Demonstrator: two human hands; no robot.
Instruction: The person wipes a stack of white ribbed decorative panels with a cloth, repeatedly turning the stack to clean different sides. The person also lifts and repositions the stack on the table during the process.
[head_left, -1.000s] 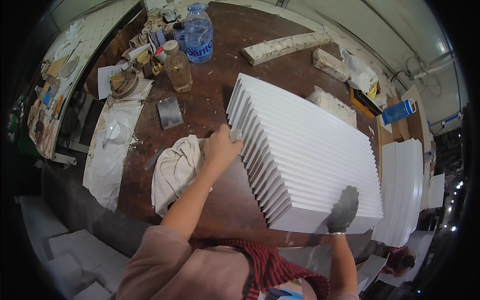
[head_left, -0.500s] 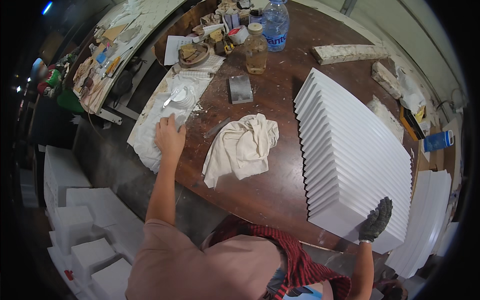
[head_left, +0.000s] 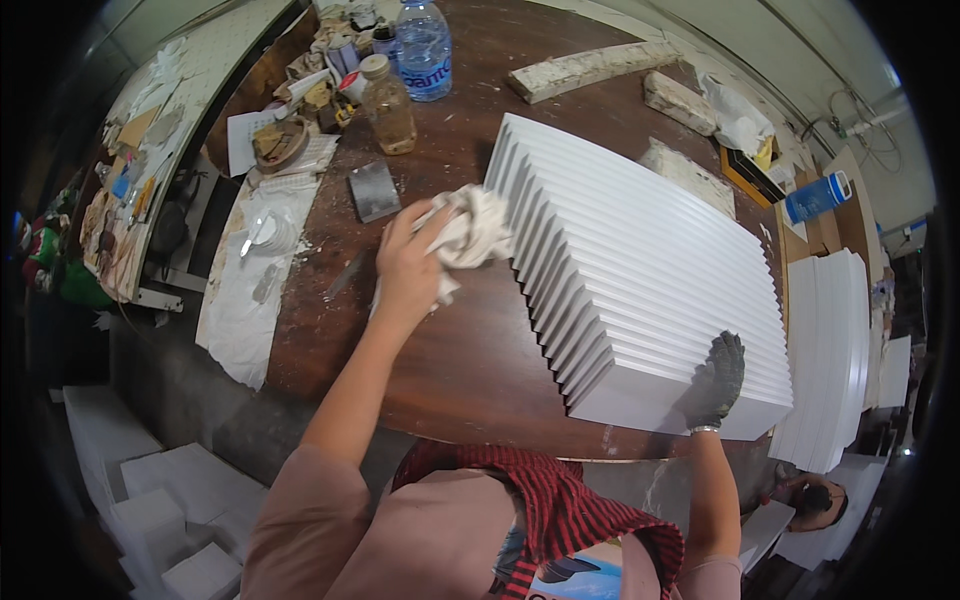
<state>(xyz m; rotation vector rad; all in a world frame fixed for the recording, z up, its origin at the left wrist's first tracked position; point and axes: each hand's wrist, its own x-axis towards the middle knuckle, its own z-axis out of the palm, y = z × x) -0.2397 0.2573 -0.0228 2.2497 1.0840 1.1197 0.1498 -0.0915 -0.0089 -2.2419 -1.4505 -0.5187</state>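
Note:
My bare left hand [head_left: 406,265] is closed on a bunched cream cloth [head_left: 475,232], lifted off the brown table just left of the white stack. On the right stands that tall stack of white strips or slats [head_left: 640,270], its upper side ridged like steps. My right hand [head_left: 718,382], in a dark glove, lies on the stack's near right part with fingers stretched out. Beyond my left hand sits a grey rectangular block [head_left: 374,192]. A thin flat strip [head_left: 345,276] lies beside my left wrist.
Left on the table, a white sheet [head_left: 240,330] carries a small round white lid. Behind are a jar [head_left: 388,110], a water bottle [head_left: 424,55] and clutter. Plaster-crusted bars [head_left: 590,70] lie at the back. A blue container [head_left: 816,197] stands right; white blocks [head_left: 195,480] fill the floor left.
My left hand has left the white sheet, moved right and picked up the cloth from the table. My right hand stays on the stack. The whole view has shifted.

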